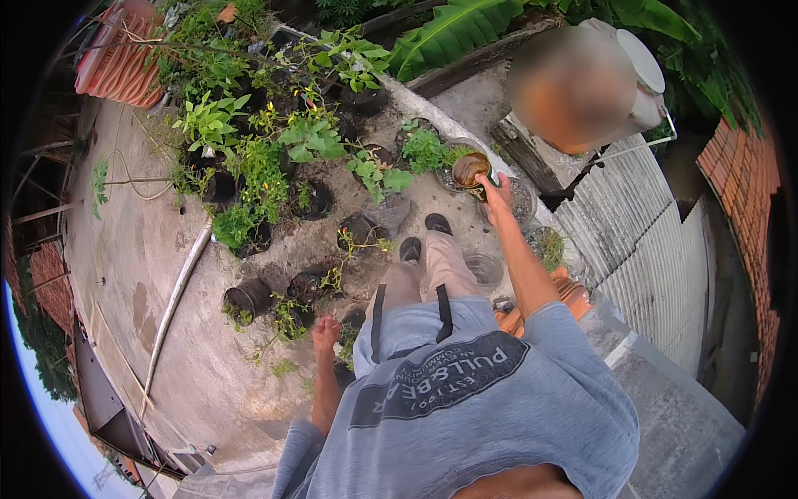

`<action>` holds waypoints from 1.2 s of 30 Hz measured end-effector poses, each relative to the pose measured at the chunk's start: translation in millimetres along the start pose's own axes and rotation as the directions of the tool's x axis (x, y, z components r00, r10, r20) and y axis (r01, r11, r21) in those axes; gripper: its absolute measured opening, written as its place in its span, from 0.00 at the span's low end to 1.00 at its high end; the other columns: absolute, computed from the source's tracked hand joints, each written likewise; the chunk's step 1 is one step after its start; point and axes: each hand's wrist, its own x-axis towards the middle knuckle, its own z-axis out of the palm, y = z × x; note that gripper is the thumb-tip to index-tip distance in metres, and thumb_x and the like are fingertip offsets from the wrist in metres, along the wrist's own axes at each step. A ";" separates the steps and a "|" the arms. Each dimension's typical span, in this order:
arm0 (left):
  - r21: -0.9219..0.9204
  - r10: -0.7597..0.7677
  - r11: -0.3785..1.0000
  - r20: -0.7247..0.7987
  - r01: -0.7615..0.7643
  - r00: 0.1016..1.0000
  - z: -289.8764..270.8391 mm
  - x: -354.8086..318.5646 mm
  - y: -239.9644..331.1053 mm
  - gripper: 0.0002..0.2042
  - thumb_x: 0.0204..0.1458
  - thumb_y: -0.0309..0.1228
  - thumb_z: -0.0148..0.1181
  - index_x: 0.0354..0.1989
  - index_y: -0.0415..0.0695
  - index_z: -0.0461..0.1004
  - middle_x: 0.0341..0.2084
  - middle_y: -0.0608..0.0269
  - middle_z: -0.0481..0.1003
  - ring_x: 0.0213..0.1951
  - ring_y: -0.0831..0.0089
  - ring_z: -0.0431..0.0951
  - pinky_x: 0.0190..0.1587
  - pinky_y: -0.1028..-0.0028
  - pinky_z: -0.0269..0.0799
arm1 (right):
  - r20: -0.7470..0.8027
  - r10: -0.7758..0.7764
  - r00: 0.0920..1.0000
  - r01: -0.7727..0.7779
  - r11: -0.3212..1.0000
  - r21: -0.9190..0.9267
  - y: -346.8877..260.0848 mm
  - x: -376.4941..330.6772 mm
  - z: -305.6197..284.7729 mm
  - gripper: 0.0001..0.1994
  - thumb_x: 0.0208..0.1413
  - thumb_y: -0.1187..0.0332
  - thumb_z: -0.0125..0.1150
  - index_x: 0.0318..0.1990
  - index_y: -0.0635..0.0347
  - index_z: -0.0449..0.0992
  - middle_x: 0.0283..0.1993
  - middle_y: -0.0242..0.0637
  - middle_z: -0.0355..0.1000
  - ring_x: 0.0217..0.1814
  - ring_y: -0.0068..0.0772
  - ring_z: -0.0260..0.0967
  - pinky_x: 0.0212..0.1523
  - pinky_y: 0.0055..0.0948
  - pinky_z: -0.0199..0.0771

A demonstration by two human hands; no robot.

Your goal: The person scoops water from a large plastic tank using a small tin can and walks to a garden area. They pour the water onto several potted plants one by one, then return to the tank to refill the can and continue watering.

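My right hand reaches forward with its fingers wrapped round a dark cup-like can. Brown shows inside its round mouth; whether that is liquid I cannot tell. It is over the potted plants, close to a small green leafy plant and a clear round tub. Low at my left side, my left hand has its fingers curled in, and nothing shows in them. Beside it stand a leafy potted plant and a black pot.
Several black pots with green plants fill the ground ahead. A pale pipe lies across the concrete at left. Coiled orange hose is at far left. On the right are a low wall, corrugated roofing and a blurred patch.
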 end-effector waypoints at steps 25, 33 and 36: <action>-0.045 -0.017 0.999 -0.299 0.004 0.954 186.1 -129.4 86.1 0.18 0.64 0.39 0.58 0.53 0.37 0.75 0.38 0.60 0.78 0.42 0.74 0.76 0.48 0.74 0.72 | 0.090 0.092 0.992 -0.042 0.893 -0.448 -118.2 164.9 75.9 0.53 0.37 0.49 0.79 0.72 0.44 0.54 0.73 0.60 0.39 0.70 0.61 0.53 0.64 0.54 0.66; -0.084 -0.151 0.988 -0.283 0.132 0.947 182.9 -137.3 42.1 0.18 0.63 0.40 0.60 0.53 0.38 0.75 0.37 0.64 0.77 0.42 0.75 0.75 0.46 0.75 0.71 | 0.057 0.008 0.998 0.025 0.838 -0.546 -110.2 185.1 77.3 0.51 0.39 0.50 0.78 0.71 0.44 0.54 0.71 0.59 0.42 0.66 0.60 0.58 0.63 0.52 0.67; -0.109 -0.188 0.980 -0.258 0.165 0.948 188.7 -150.7 26.4 0.19 0.62 0.40 0.60 0.54 0.38 0.75 0.36 0.65 0.77 0.40 0.75 0.75 0.45 0.73 0.71 | 0.059 0.021 0.998 0.015 0.837 -0.547 -117.0 183.4 79.6 0.51 0.39 0.50 0.78 0.71 0.43 0.54 0.71 0.59 0.42 0.66 0.60 0.58 0.62 0.52 0.68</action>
